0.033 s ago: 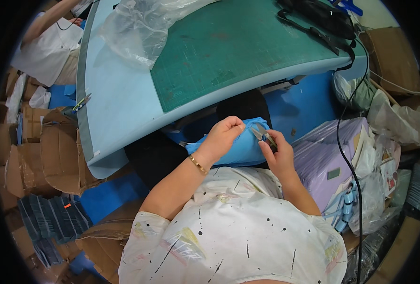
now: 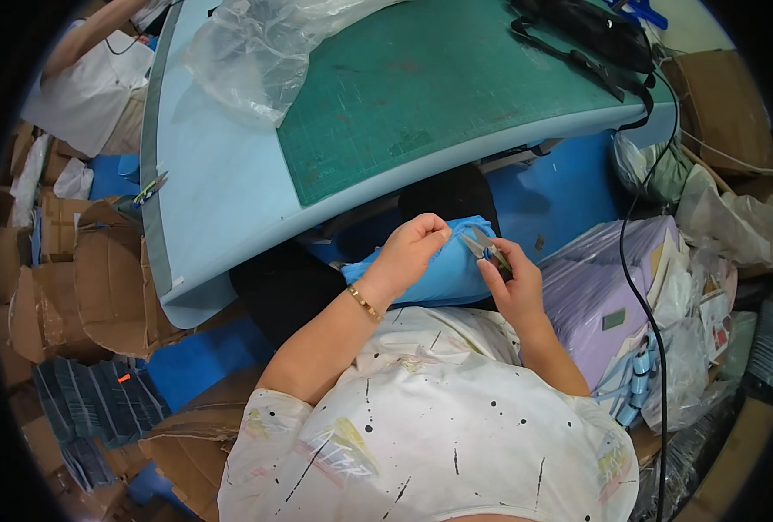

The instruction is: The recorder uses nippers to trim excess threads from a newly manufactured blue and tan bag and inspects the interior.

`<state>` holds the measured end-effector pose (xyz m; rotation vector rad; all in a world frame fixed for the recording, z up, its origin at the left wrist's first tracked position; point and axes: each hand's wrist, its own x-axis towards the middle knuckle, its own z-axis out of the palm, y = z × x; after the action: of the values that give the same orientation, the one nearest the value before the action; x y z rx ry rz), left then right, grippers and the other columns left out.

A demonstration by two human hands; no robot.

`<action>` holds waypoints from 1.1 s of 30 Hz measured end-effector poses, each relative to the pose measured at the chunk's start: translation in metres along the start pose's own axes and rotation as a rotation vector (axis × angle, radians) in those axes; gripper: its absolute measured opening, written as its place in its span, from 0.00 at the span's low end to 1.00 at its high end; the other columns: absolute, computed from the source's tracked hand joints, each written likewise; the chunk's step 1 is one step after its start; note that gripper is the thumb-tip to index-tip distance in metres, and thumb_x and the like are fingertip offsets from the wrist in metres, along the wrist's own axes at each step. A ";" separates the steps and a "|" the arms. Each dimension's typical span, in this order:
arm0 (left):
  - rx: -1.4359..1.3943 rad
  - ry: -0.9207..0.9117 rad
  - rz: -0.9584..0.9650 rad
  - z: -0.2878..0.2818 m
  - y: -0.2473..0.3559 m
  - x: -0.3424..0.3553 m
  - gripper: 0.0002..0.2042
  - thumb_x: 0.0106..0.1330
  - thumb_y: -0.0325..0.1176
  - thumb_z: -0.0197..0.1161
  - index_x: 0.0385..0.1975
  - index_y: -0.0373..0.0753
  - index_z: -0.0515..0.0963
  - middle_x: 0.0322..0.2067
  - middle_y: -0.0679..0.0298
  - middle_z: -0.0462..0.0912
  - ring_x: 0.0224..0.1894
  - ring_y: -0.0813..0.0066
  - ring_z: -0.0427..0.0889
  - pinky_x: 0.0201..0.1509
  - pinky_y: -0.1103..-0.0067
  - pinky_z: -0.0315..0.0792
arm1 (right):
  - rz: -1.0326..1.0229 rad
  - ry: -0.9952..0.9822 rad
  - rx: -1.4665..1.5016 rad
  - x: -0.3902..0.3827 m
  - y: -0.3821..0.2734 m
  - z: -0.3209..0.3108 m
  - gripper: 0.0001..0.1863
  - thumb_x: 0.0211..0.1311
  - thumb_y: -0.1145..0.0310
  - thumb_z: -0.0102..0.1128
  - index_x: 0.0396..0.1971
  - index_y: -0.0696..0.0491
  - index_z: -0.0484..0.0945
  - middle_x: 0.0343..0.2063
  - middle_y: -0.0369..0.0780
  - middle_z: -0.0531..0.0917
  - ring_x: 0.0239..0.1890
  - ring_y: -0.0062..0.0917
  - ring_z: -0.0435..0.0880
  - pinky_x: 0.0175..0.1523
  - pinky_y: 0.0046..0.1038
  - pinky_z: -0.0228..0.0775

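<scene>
Blue fabric (image 2: 458, 275) lies just off the near edge of the table (image 2: 217, 191), pinched by the left hand (image 2: 408, 254), the right hand (image 2: 517, 285) holding snips (image 2: 482, 248) that have barely shifted, so their blades stay at the fabric.

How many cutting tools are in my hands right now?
1: the snips, in your right hand. Your left hand appears to pinch the blue fabric; anything small beneath its fingers would be hidden.
</scene>
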<state>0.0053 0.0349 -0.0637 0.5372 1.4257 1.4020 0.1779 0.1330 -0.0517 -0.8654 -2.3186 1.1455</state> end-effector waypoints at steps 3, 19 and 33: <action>0.056 0.006 0.042 0.000 0.001 -0.001 0.08 0.65 0.34 0.55 0.29 0.36 0.73 0.23 0.73 0.70 0.27 0.87 0.65 0.30 0.85 0.62 | -0.054 -0.004 -0.009 0.002 -0.005 -0.008 0.19 0.53 0.65 0.67 0.45 0.53 0.77 0.24 0.38 0.79 0.21 0.24 0.77 0.28 0.22 0.69; 0.278 0.025 0.174 0.005 0.007 -0.006 0.08 0.65 0.33 0.55 0.29 0.33 0.71 0.22 0.64 0.72 0.25 0.77 0.69 0.31 0.79 0.65 | -0.251 0.005 -0.334 0.003 -0.022 -0.023 0.20 0.48 0.65 0.69 0.45 0.50 0.80 0.18 0.35 0.76 0.17 0.23 0.75 0.21 0.23 0.66; 0.115 -0.038 0.030 0.000 0.003 -0.002 0.05 0.66 0.33 0.55 0.30 0.39 0.73 0.26 0.77 0.69 0.30 0.90 0.63 0.33 0.88 0.60 | -0.347 0.086 -0.252 0.007 0.001 -0.009 0.21 0.47 0.67 0.70 0.45 0.50 0.79 0.17 0.35 0.74 0.17 0.23 0.73 0.21 0.23 0.65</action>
<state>0.0049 0.0337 -0.0602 0.6578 1.4794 1.3316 0.1783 0.1434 -0.0469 -0.5484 -2.4500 0.6701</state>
